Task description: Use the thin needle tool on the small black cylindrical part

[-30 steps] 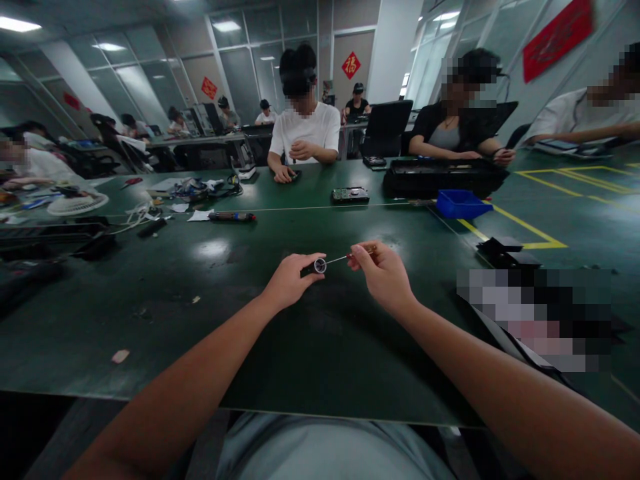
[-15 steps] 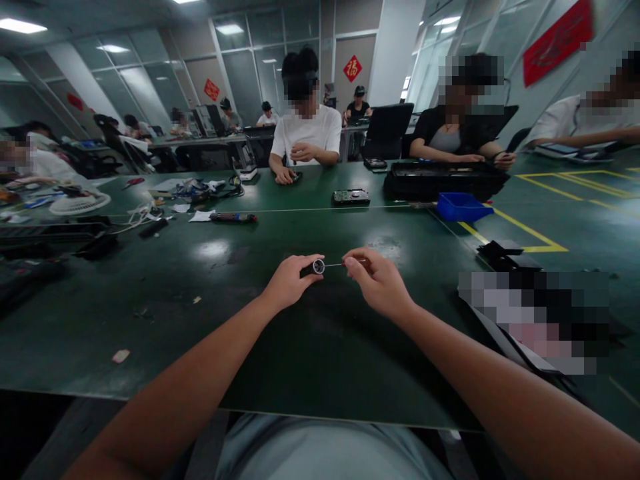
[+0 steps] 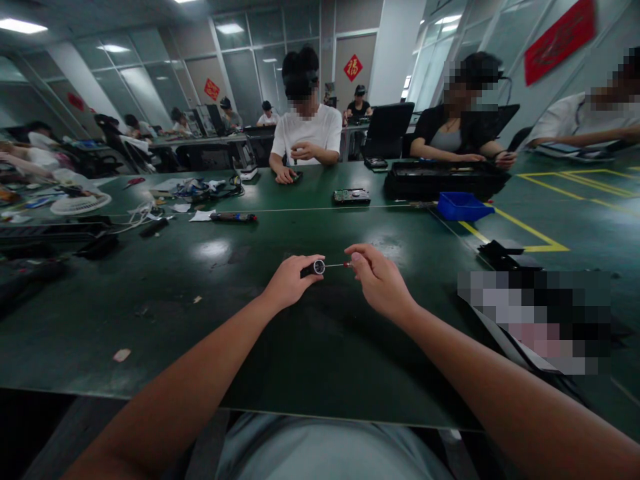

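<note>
My left hand (image 3: 287, 280) is closed around a short black cylinder (image 3: 308, 270), whose round, silver-rimmed open end faces me. Its exact kind does not show. From the right, a thin screwdriver (image 3: 338, 265) reaches to the cylinder's rim; whether the tip is inside or only against the side cannot be made out. My right hand (image 3: 380, 279) has its thumb and bent fingers at the screwdriver's red handle, most of which they hide. Both hands are held over the green tabletop (image 3: 320, 360).
An electric screwdriver (image 3: 234, 217) lies at back left, near cables and a white fan (image 3: 80, 202). A circuit-board device (image 3: 351, 196), a blue bin (image 3: 463, 207) and a long black casing (image 3: 445, 179) stand farther back. Dark parts (image 3: 503, 255) lie right. Co-workers sit opposite.
My right hand's fingers have loosened and shifted slightly right along the screwdriver, with the index finger now straighter. The left hand and the black cylinder have stayed in place.
</note>
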`<control>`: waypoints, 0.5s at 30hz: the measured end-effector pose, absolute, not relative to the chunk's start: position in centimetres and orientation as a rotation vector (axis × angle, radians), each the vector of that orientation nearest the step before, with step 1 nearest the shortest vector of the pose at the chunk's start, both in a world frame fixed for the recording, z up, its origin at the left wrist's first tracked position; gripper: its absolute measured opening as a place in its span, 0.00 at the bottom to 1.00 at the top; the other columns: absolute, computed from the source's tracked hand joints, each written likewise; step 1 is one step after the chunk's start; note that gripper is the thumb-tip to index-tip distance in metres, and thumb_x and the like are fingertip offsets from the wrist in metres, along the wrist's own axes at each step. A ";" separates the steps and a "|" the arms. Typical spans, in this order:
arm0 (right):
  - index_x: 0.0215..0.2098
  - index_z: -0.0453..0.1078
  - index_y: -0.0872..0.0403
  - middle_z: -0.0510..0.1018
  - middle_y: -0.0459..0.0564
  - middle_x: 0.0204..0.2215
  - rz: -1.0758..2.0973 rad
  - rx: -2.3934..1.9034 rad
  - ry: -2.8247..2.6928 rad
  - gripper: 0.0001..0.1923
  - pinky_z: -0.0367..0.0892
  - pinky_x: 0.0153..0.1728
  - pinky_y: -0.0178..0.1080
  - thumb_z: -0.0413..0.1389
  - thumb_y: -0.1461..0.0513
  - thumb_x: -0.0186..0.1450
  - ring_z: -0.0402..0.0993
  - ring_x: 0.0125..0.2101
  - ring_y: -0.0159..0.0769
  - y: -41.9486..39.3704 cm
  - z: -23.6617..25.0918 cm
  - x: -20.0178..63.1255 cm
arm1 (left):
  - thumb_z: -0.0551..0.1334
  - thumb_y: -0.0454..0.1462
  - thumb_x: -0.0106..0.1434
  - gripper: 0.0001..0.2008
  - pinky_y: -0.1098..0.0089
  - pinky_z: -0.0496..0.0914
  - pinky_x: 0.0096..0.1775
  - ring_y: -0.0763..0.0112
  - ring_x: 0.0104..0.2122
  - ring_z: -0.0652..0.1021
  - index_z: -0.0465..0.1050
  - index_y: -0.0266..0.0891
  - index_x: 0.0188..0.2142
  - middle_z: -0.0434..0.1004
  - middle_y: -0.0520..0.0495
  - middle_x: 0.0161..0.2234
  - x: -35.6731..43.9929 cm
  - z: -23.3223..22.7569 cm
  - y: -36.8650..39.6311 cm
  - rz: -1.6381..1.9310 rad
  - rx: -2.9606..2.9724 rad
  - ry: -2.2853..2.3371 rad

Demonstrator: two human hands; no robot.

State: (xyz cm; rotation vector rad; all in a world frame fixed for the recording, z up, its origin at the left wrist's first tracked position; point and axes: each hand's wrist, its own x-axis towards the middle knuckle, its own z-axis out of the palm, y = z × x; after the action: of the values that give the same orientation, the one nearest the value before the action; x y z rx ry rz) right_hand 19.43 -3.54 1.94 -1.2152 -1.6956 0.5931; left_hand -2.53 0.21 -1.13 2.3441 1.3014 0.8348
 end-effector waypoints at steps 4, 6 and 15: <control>0.42 0.70 0.51 0.78 0.48 0.30 0.701 -1.145 -1.546 0.10 0.67 0.34 0.42 0.53 0.55 0.68 0.74 0.30 0.37 -3.0 1.3 19.4 | 0.67 0.40 0.64 0.22 0.56 0.67 0.54 0.59 0.50 0.76 0.72 0.47 0.57 0.78 0.46 0.51 -2.4 -1.1 0.2 0.836 2.325 1.336; 0.38 0.71 0.52 0.77 0.48 0.28 0.792 -1.104 -1.484 0.12 0.68 0.35 0.42 0.53 0.53 0.68 0.74 0.30 0.37 -2.7 1.0 19.3 | 0.67 0.39 0.64 0.22 0.56 0.67 0.53 0.58 0.50 0.76 0.72 0.46 0.57 0.78 0.46 0.52 -2.4 -0.9 0.1 0.837 2.318 1.342; 0.31 0.70 0.52 0.72 0.45 0.23 1.242 -1.039 -1.075 0.18 0.71 0.32 0.42 0.58 0.45 0.63 0.70 0.24 0.34 -1.2 0.3 19.6 | 0.66 0.36 0.65 0.19 0.56 0.65 0.56 0.62 0.51 0.75 0.73 0.47 0.56 0.78 0.48 0.52 -2.4 -0.2 0.2 0.792 2.416 1.222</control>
State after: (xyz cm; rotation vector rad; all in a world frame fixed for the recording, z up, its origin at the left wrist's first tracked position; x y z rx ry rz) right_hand 19.61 -1.19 0.30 -1.0386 -1.0753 1.2425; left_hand -2.36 0.19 -0.16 2.4158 1.2222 0.7924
